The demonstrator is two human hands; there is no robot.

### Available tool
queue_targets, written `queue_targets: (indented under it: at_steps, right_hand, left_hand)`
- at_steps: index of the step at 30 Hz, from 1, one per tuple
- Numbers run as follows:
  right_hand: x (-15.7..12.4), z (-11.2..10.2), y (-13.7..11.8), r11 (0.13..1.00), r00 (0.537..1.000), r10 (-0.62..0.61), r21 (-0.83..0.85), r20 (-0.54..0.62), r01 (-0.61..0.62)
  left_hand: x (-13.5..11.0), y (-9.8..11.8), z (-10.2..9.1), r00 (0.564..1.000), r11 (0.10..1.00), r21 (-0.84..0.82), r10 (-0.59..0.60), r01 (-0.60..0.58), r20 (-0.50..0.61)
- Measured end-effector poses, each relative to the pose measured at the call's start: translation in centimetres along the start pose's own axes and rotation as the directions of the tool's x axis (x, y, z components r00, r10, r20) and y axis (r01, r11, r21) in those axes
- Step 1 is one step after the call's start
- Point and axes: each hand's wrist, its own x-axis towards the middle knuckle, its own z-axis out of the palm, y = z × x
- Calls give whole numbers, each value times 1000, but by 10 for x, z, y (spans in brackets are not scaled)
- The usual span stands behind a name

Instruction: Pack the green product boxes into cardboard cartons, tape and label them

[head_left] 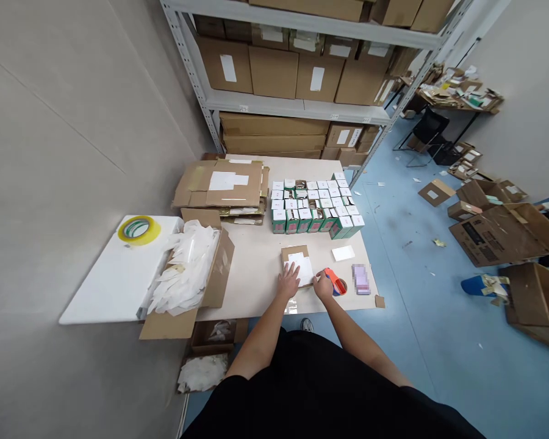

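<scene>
A small flat cardboard box with a white label on top lies near the table's front edge. My left hand rests on it, fingers spread over the label. At the box's right edge, my right hand is curled round the handle of an orange-red tape dispenser; most of that handle is hidden by the fingers. Just beyond sits a white slip of paper. Further right lies a purple stack, blurred in the picture.
Rows of small green-and-white boxes stand behind. Flattened cardboard is stacked at back left. An open carton of white packing material stands left, beside a yellow tape roll. A shelf rack with cartons rises behind the table.
</scene>
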Motion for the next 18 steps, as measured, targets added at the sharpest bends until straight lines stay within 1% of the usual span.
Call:
queue_targets:
  at_steps: [1,3,5,6,7,8,9,10,11,12,13,15,17,18]
  right_hand:
    - [1,-2,5,1000,1000,11,27,-15,-11]
    - [4,-3,12,995,999,37,95,-28,-34]
    - [7,0,14,983,997,72,173,-31,-66]
    - [9,3,12,977,996,89,198,-22,-83]
    - [10,7,8,973,995,100,209,-7,-97]
    - [10,12,3,971,994,105,216,15,-106]
    - [10,17,-4,968,994,99,228,45,-107]
    - [9,24,-12,962,993,80,254,85,-99]
    - [7,31,-22,952,990,45,296,133,-83]
    - [5,38,-32,935,982,-4,349,187,-62]
    - [2,45,-42,913,969,-59,405,239,-44]
    - [-4,56,-62,868,938,-154,496,311,-22]
    - [-8,63,-77,839,922,-201,544,331,-12]
    - [-8,64,-82,828,919,-212,561,331,-11]
  left_hand:
    - [-3,-6,-2,1000,1000,-23,10,-10,17]
    - [-9,-19,-9,1000,998,-61,27,-26,13]
    - [-16,-29,-19,1000,995,-95,24,-26,-17]
    - [-20,-35,-24,999,993,-119,-3,-2,-41]
    - [-24,-40,-30,995,986,-157,-68,57,-69]
    - [-28,-46,-36,982,968,-205,-164,142,-94]
    - [-33,-52,-41,956,938,-252,-271,237,-109]
    - [-38,-58,-46,921,895,-306,-373,325,-112]
    - [-43,-63,-49,887,845,-369,-450,386,-103]
    - [-48,-68,-52,870,801,-440,-486,406,-83]
    - [-53,-71,-53,874,767,-511,-482,387,-62]
    - [-60,-74,-52,906,702,-647,-421,298,-40]
    - [-64,-73,-51,927,652,-726,-370,219,-53]
    - [-64,-71,-51,930,638,-744,-362,198,-63]
